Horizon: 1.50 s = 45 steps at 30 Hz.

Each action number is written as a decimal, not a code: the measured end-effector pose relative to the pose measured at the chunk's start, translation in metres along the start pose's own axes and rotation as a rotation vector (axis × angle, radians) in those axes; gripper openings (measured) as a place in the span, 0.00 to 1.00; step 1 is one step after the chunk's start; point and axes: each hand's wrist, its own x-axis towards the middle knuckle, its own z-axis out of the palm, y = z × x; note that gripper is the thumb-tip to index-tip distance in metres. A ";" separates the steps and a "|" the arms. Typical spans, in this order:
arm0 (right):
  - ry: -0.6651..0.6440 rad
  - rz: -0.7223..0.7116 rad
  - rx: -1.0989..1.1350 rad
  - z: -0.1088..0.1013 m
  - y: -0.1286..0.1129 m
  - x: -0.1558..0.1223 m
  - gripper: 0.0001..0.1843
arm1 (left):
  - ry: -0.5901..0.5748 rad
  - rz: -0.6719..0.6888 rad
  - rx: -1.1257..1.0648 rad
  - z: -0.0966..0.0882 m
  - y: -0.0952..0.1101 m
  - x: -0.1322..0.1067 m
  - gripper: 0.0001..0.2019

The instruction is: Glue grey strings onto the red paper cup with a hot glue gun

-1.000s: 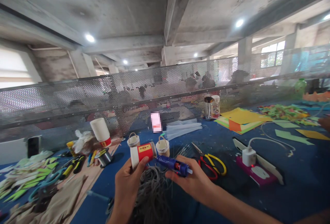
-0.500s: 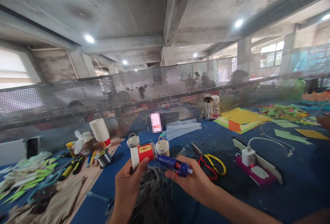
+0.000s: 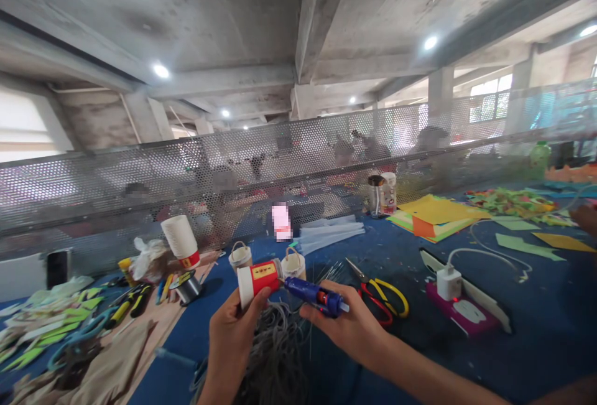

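My left hand (image 3: 232, 338) is closed round a red and white paper cup (image 3: 258, 277) held on its side. My right hand (image 3: 352, 329) grips a blue glue gun (image 3: 315, 295), whose nozzle points left at the cup's rim. Under both hands lies a tangle of grey cord (image 3: 277, 355) on the blue table (image 3: 536, 336). Two small cup baskets with handles (image 3: 241, 255) (image 3: 295, 262) stand just behind the held cup.
Red and yellow scissors (image 3: 380, 291) lie right of my hands, with a white charger (image 3: 450, 282) on a purple pad further right. A stack of paper cups (image 3: 181, 240), pliers (image 3: 131, 302) and green paper scraps sit left. Coloured paper sheets (image 3: 438, 215) lie back right, before a perforated metal screen (image 3: 186, 175).
The cup and the glue gun have risen slightly and drawn a little closer together; otherwise nothing has moved.
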 end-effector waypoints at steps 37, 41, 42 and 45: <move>0.103 0.071 0.047 -0.001 0.003 0.002 0.18 | -0.060 0.081 -0.029 0.002 -0.007 -0.001 0.20; 0.096 0.109 0.049 -0.002 0.002 0.002 0.18 | -0.049 0.129 -0.007 0.002 -0.015 0.000 0.20; 0.098 0.120 0.048 -0.002 0.001 0.003 0.18 | -0.051 0.143 0.009 0.002 -0.016 0.000 0.21; 0.103 0.152 0.054 -0.003 -0.001 0.004 0.18 | -0.063 0.186 0.058 0.002 -0.020 -0.001 0.21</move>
